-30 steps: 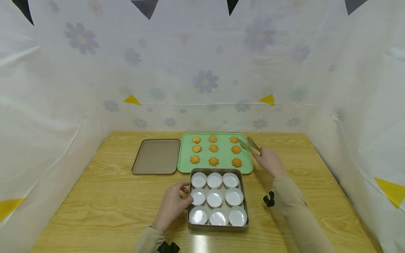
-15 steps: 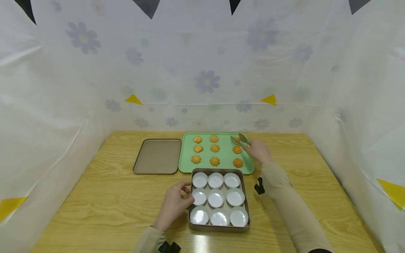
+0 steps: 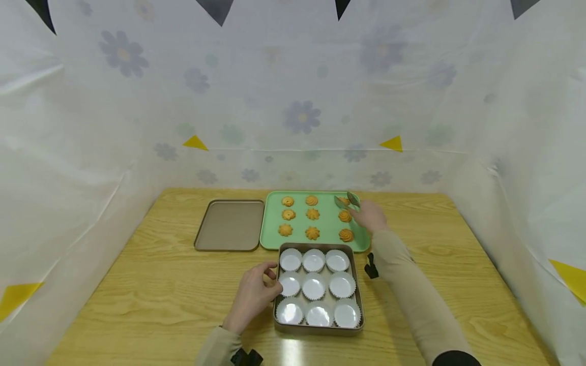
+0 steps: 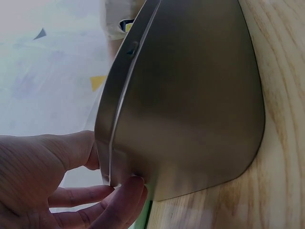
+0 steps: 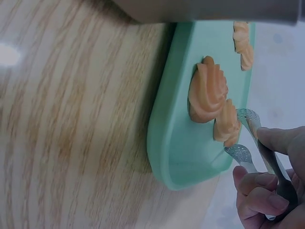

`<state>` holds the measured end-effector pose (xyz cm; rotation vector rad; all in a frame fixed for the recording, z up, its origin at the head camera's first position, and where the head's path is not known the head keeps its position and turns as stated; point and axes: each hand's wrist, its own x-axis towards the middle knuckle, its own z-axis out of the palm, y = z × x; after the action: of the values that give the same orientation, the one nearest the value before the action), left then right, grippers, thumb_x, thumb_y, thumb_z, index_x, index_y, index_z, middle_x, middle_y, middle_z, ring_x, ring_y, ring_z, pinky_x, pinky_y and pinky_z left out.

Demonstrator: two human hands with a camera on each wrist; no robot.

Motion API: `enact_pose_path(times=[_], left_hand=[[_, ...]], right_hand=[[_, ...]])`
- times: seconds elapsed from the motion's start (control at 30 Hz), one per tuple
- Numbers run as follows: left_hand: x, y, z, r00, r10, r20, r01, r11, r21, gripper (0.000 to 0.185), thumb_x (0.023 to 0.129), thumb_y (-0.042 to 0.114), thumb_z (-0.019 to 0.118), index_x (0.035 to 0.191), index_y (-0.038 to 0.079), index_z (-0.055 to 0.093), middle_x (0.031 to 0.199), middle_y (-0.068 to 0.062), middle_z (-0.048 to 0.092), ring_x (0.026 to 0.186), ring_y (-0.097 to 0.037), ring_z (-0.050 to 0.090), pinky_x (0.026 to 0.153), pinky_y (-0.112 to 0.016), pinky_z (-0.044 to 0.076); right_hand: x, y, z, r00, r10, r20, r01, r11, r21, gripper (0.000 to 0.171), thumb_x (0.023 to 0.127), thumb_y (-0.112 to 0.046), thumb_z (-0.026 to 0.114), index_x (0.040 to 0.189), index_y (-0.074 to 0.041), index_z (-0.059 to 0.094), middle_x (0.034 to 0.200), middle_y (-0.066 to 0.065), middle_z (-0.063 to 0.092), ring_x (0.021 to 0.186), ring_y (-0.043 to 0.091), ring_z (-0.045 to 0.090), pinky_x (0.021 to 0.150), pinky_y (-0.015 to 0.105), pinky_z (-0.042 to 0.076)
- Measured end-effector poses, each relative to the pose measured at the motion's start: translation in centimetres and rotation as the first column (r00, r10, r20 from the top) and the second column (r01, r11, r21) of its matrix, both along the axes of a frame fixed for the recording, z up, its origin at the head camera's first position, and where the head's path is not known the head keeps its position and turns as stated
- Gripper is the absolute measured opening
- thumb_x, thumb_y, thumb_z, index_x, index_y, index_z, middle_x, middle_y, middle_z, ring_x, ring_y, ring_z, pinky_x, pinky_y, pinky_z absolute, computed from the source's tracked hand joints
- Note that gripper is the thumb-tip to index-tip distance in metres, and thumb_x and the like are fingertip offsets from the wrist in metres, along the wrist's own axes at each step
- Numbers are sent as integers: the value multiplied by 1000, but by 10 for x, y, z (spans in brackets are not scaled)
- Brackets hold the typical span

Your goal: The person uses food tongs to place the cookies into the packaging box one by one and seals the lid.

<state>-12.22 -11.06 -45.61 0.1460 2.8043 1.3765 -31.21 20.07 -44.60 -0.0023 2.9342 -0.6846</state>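
My left hand (image 3: pixel 254 292) holds the left rim of a brown metal tin (image 3: pixel 316 331), thumb at the rim and fingers against the side. Inside the tin stand several white fluted cups (image 3: pixel 314 287) in rows. My right hand (image 3: pixel 371 216) grips small metal tongs (image 5: pixel 267 155) with perforated tips. Those tips are spread at either side of the back-right cookie (image 3: pixel 344 201) on a green tray (image 3: pixel 328 221); whether they touch it I cannot tell. More piped cookies (image 3: pixel 312 233) lie on that tray, swirled and flower-shaped.
Left of the green tray lies a flat brown metal lid or tray (image 3: pixel 231 223). The tin stands just in front of the green tray, close to its front edge. All rest on a wooden table (image 3: pixel 151 290), with patterned white sheeting (image 3: pixel 256 91) around the back and sides.
My right hand has moved left with the tongs, from the green tray's right edge to the back-right cookie. The left hand stays at the tin's rim.
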Motion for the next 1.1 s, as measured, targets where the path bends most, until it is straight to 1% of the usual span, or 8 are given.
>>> enact_pose_path(times=[0.2,0.4,0.57,0.8,1.03,1.1], left_hand=[[-1,0,0,1000,5,2,-5,1000,2,50,74,2,66,124,-6,65,92,-13,69,59,-7,57,51,-18,45],[0,-1,0,1000,0,10,-1,1000,7,51,74,2,66,124,-6,64,91,-13,68,58,-8,56,51,-19,45],[0,-1,-1,1000,1,17,-1,1000,9,52,74,2,66,125,-6,64,92,-13,68,59,-9,57,51,-19,46],[0,0,-1,1000,6,20,-6,1000,6,52,74,3,66,125,-6,64,92,-13,68,60,-9,58,51,-19,46],[0,0,-1,1000,6,20,-6,1000,-2,52,74,3,67,125,-6,64,92,-12,68,61,-9,58,52,-19,46],[0,0,-1,1000,6,20,-6,1000,-3,52,74,3,67,125,-6,64,92,-12,68,61,-9,58,52,-19,46]], right_hand=[[0,-4,0,1000,-3,7,3,1000,-3,42,101,-32,54,67,-14,39,59,-2,34,50,11,35,44,24,29],[1,-6,4,1000,-5,17,5,1000,0,43,102,-32,52,66,-14,40,56,-3,33,47,10,33,43,24,28],[2,-6,5,1000,-4,13,3,1000,22,42,103,-29,51,66,-12,40,57,-1,35,47,11,35,43,24,30],[3,-5,5,1000,-9,-14,9,999,50,37,103,-30,53,73,-10,44,64,2,41,53,14,40,47,26,33],[5,-3,4,999,-5,-47,8,999,47,39,102,-28,55,69,-10,43,63,2,40,53,15,41,46,26,33],[6,-2,5,999,-6,-48,8,999,42,36,102,-27,55,72,-9,46,64,2,41,54,15,42,47,26,33]])
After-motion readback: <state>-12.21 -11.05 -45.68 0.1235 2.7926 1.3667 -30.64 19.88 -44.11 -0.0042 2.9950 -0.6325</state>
